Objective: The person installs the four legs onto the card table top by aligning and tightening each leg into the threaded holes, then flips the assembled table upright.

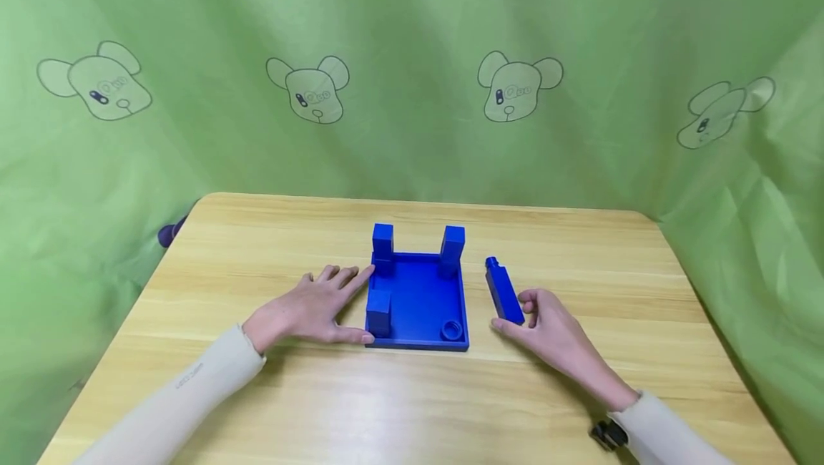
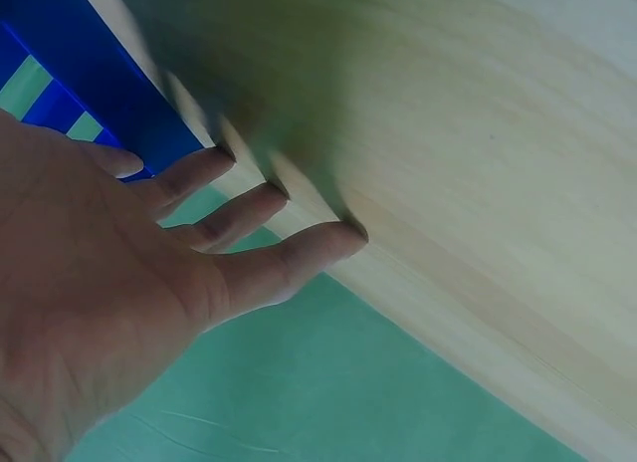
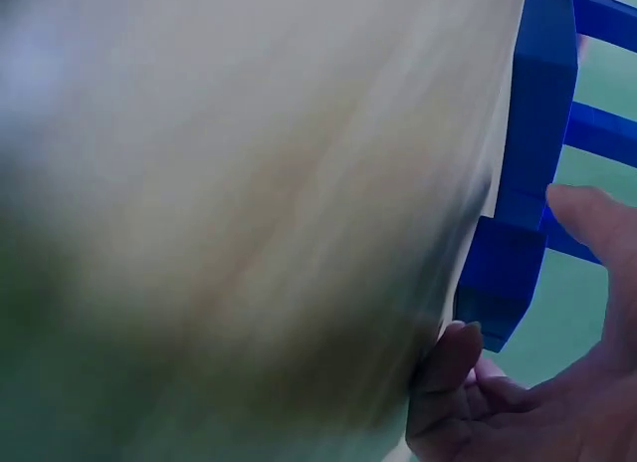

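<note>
Loose blue leg (image 1: 505, 295) lies on the worktop (image 1: 412, 408), right of the tray (image 1: 421, 297). Probably light, stiff, slickish plastic; I'd grab mid-body. Right grip (image 1: 556, 333) curves round its near end, can't tell if pinching; left grip (image 1: 315, 309) spread against the tray. One loose leg, three standing legs (image 1: 378, 313), one threaded socket (image 1: 451, 330).

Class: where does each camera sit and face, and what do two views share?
Head: worn there, facing forward and down at the table; left hand, right hand, sleeves show.
Left wrist: worn there, facing the blue tray; left hand shows.
Right wrist: worn there, facing the loose blue leg; right hand shows.
Both wrist views share the tray.
</note>
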Tool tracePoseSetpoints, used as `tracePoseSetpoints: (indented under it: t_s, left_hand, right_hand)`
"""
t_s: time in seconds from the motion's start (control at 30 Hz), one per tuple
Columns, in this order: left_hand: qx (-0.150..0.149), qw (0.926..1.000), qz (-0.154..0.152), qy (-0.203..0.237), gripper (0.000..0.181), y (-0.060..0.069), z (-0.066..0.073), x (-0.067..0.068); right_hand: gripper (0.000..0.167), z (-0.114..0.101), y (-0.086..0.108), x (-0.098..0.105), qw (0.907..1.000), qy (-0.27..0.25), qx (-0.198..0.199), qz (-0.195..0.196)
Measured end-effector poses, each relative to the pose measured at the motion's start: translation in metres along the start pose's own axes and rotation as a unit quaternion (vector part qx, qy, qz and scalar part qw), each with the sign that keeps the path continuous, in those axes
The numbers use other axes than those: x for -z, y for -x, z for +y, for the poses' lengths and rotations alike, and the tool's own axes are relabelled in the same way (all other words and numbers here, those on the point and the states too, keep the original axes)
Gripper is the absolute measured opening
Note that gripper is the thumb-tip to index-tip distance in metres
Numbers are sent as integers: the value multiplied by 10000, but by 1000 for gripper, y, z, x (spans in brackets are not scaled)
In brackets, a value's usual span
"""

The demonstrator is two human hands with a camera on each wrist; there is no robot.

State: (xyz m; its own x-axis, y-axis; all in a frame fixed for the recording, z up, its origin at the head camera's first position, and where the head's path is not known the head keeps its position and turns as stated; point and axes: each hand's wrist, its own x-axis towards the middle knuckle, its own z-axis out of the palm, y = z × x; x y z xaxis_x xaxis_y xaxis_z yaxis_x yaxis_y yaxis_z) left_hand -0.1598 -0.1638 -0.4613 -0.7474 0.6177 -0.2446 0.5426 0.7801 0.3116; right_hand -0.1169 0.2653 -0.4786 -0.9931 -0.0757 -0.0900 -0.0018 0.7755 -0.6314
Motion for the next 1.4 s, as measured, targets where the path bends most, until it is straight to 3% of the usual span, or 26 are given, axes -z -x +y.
tracePoseSetpoints:
  t_s: [0.2,0.47,0.63,0.83,1.0,1.2,1.4]
  left_hand:
    - [-31,10000,12,22,122,-4,1,2]
    - [-27,10000,55,-20,122,-5,0,2]
    - [-55,10000,17,13,122,-1,-1,-1]
    - [6,9999,77,68,122,4,-2,-1]
    - [-4,9999,76,83,122,3,-2,-1]
    - [11,9999,51,90,123,1,-1,-1]
    - [33,9999,79,110,123,1,0,-1]
  right_hand:
    - [56,1,-3,5,9993,349,16,94]
    - [36,6,-3,7,9987,355,70,361]
    - [35,5,2,6,9980,124,-13,627]
    - [40,-1,4,7,9954,-546,-101,786]
    - [41,-5,2,10,9921,-762,33,999]
    - [37,-8,2,9,9797,-1345,281,1459]
    - [32,-13,-3,7,9556,-2106,707,1934]
